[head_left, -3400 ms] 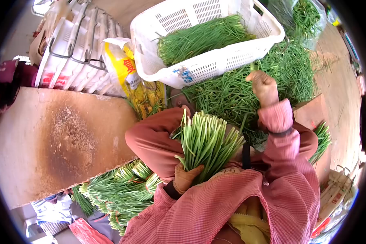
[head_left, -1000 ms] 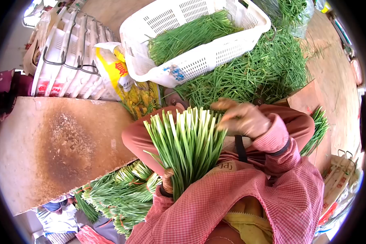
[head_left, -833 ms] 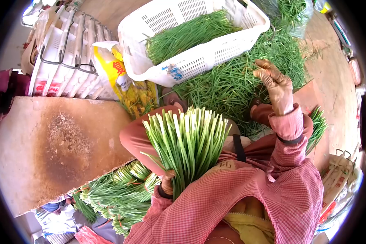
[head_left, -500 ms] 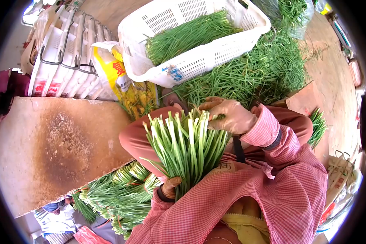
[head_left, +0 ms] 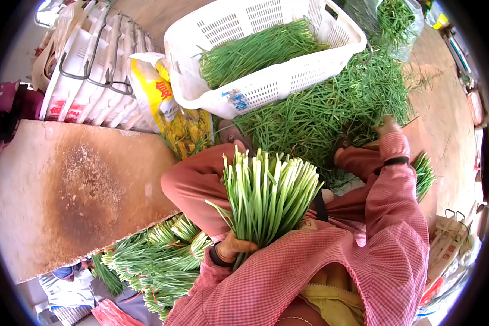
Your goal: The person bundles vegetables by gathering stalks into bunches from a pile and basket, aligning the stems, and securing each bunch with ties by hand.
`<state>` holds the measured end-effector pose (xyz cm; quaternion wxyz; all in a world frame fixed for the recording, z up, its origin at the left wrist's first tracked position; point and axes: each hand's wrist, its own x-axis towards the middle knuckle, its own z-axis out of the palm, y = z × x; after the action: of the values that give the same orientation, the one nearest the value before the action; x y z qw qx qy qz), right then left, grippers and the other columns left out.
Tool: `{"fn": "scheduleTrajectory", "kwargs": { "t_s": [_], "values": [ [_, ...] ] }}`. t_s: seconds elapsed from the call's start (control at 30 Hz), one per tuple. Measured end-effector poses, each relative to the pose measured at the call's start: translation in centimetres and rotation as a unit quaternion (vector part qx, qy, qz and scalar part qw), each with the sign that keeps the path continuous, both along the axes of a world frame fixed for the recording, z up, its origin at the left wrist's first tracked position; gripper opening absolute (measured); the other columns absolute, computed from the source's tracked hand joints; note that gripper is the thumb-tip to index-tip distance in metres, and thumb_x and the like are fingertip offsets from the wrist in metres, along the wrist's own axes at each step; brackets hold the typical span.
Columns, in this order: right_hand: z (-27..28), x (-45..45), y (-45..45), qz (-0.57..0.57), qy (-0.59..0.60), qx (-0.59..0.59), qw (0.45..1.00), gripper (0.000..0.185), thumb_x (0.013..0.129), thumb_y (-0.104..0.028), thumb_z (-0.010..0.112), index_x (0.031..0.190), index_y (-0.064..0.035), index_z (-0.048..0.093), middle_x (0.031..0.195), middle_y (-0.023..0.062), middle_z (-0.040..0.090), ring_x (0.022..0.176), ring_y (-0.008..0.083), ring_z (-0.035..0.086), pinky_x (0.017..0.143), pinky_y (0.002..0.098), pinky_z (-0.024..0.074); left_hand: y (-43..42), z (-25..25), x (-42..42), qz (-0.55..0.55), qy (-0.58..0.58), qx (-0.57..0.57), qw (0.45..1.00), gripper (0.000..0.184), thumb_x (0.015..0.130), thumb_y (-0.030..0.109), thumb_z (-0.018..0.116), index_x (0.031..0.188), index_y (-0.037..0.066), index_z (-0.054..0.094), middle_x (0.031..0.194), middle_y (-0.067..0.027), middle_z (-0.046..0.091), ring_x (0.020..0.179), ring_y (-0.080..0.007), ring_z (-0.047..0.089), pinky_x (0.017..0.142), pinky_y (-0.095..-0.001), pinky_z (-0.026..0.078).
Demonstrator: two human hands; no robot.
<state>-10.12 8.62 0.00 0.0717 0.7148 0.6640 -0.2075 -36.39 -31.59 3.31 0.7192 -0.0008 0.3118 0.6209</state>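
My left hand [head_left: 235,247] is wrapped round the lower part of a thick bunch of green stalks [head_left: 269,193], whose pale cut ends point up and away from my lap. Out to the right, my right hand [head_left: 388,126] is at the right edge of a loose green heap [head_left: 331,108]; it is small and blurred, and its fingers cannot be made out clearly. Beyond the heap is a white perforated basket [head_left: 266,84] with a neat pile of green stalks [head_left: 261,51] inside.
A stained board [head_left: 92,185] lies at the left, with tied bundles [head_left: 163,261] below it. White crates [head_left: 98,65] and a yellow bag [head_left: 174,108] are behind the board. At the right are another small bundle [head_left: 424,174] and a plastic-wrapped package [head_left: 448,244].
My right hand has left the stalk tips and moved right to the heap's edge. The bunch in my left hand has shifted slightly right.
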Motion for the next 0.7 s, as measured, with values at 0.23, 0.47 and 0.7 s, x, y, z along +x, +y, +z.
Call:
{"fn": "scheduleTrajectory", "kwargs": {
  "t_s": [0.23,0.47,0.7],
  "values": [
    [8.7,-13.0,-15.1,0.495,0.389,0.148,0.763,0.043,0.065,-0.034,0.070,0.101,-0.0136,0.058,0.128,0.0097,0.040,0.123,0.0224,0.030,0.102,0.0436,0.0210,2.5,3.0,1.7,0.050,0.047,0.020,0.997,0.056,0.073,0.023,0.066,0.118,0.000,0.042,0.111,-0.0136,0.053,0.101,-0.0220,0.052,0.087,-0.0334,0.042],
    [3.8,-9.1,-7.4,0.277,0.096,0.074,0.953,0.067,0.076,-0.029,0.060,0.130,-0.0075,0.027,0.131,0.0166,0.030,0.121,0.0302,0.029,0.101,0.0411,0.0260,2.3,4.0,0.9,0.089,0.061,0.038,0.993,0.059,0.073,0.023,0.066,0.120,0.000,0.040,0.112,-0.0132,0.053,0.102,-0.0214,0.051,0.087,-0.0330,0.041],
    [2.7,-12.0,-22.3,0.206,0.676,-0.398,0.585,0.091,0.070,-0.034,0.069,0.134,-0.0012,0.012,0.131,0.0173,0.032,0.121,0.0258,0.031,0.099,0.0372,0.0265,5.1,5.0,0.1,0.058,0.146,0.065,0.985,0.062,0.072,0.023,0.066,0.123,0.000,0.038,0.113,-0.0128,0.052,0.102,-0.0209,0.051,0.088,-0.0326,0.041]
  ]
}}
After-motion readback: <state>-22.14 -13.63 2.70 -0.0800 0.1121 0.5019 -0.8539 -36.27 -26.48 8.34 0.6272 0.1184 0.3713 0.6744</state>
